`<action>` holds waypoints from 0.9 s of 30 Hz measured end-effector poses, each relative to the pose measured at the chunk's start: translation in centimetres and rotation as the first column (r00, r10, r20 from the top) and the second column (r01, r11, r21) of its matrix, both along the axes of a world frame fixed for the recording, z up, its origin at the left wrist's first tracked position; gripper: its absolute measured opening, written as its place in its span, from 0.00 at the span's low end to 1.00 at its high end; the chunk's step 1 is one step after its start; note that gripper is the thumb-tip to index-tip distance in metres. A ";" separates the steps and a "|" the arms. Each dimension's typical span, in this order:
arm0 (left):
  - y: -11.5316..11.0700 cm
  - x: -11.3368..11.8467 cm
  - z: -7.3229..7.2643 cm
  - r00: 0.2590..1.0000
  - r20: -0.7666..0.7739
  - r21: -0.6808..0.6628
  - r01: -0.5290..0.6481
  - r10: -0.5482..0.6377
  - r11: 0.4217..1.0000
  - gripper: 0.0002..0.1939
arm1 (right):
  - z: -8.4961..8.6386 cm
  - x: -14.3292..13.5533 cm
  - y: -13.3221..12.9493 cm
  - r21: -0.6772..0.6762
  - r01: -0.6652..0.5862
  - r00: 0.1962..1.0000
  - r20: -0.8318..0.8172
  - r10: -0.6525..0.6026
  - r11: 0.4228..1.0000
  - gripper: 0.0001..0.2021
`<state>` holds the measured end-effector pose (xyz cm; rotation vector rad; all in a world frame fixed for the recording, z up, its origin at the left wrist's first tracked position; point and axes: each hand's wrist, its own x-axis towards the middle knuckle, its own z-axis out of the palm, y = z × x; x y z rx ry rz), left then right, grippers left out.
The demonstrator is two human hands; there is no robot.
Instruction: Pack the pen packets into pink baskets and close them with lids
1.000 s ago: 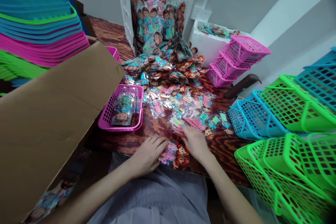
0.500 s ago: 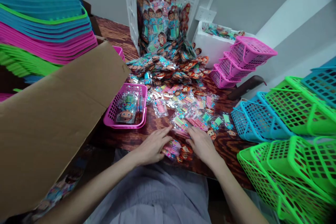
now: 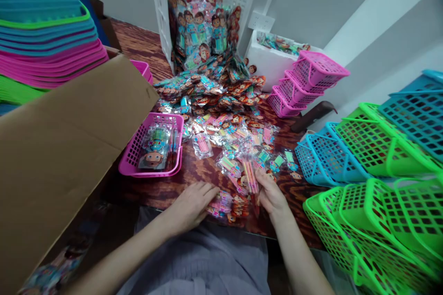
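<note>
My right hand (image 3: 272, 193) pinches a clear packet of pink and yellow sticks (image 3: 249, 176), tilted up off the table. My left hand (image 3: 192, 205) rests at the left end of a small stack of pink packets (image 3: 223, 203) by the table's front edge, its fingers curled over them and its thumb hidden. These packets have printed cartoon heads. Beyond my hands, loose packets with pink, green and yellow sticks (image 3: 230, 166) are spread on the wood-grain table (image 3: 194, 170). Left of them stands a pink basket (image 3: 178, 147) with packets inside.
A large heap of packets (image 3: 207, 85) spills from a white crate (image 3: 157, 18) at the back. Pink baskets (image 3: 294, 87), blue baskets (image 3: 318, 156) and green baskets (image 3: 367, 221) line the right. A cardboard box flap (image 3: 76, 138) and stacked baskets (image 3: 44, 41) crowd the left.
My right hand has lifted a packet from the spread and turned it upright. My left hand has drawn back slightly onto the stack's left end. The view has shifted a little right.
</note>
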<state>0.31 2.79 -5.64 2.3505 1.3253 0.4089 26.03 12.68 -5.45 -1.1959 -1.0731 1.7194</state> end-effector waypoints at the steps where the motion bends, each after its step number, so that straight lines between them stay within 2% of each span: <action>1: 0.0 0.0 0.1 1.000 0.010 0.002 0.005 -0.005 1.000 0.30 | -0.4 0.1 -0.1 -0.044 0.001 0.999 -0.049 -0.003 0.999 0.24; 5: 0.0 -0.2 0.5 0.999 0.021 0.000 0.046 -0.046 0.999 0.23 | -1.6 0.2 -0.5 -0.182 -0.025 0.973 -0.229 -0.018 0.983 0.18; 9: 0.1 -0.2 0.7 0.999 -0.006 -0.051 0.046 -0.046 0.998 0.21 | -2.0 -0.1 -0.3 -0.265 -0.031 0.934 -0.352 -0.067 0.964 0.13; 17: -0.2 0.1 0.4 1.000 -0.015 -0.068 0.015 -0.016 0.998 0.25 | -1.4 -1.0 0.5 -0.228 0.017 0.952 -0.293 -0.085 0.973 0.16; 19: -0.2 0.1 0.6 0.999 -0.026 -0.071 0.018 -0.020 0.997 0.22 | -0.9 -1.1 1.2 -0.150 0.057 0.975 -0.203 -0.087 0.987 0.15; 20: -0.2 0.1 0.8 0.999 -0.033 -0.078 0.023 -0.026 0.997 0.20 | -0.5 -1.2 1.7 -0.069 0.081 0.988 -0.129 -0.089 0.994 0.12; 22: 0.0 0.1 1.4 0.999 -0.034 -0.095 0.033 -0.037 0.995 0.15 | 0.4 -1.7 2.3 0.190 0.083 0.988 0.114 -0.106 0.978 0.10; 23: 0.0 0.1 1.6 0.999 -0.024 -0.100 0.033 -0.036 0.994 0.14 | 0.9 -2.1 2.3 0.329 0.026 0.954 0.273 -0.121 0.944 0.10; 24: 0.1 0.2 1.8 0.999 -0.010 -0.101 0.029 -0.031 0.994 0.14 | 1.4 -2.6 2.2 0.431 -0.085 0.891 0.436 -0.125 0.898 0.10; 25: 0.2 0.2 1.9 1.000 0.007 -0.095 0.021 -0.021 0.995 0.15 | 1.7 -3.2 1.8 0.478 -0.234 0.804 0.584 -0.108 0.846 0.10; 27: 0.2 0.3 1.8 0.999 0.034 -0.046 -0.019 0.021 0.999 0.20 | 2.3 -4.2 0.7 0.415 -0.545 0.616 0.788 0.012 0.729 0.10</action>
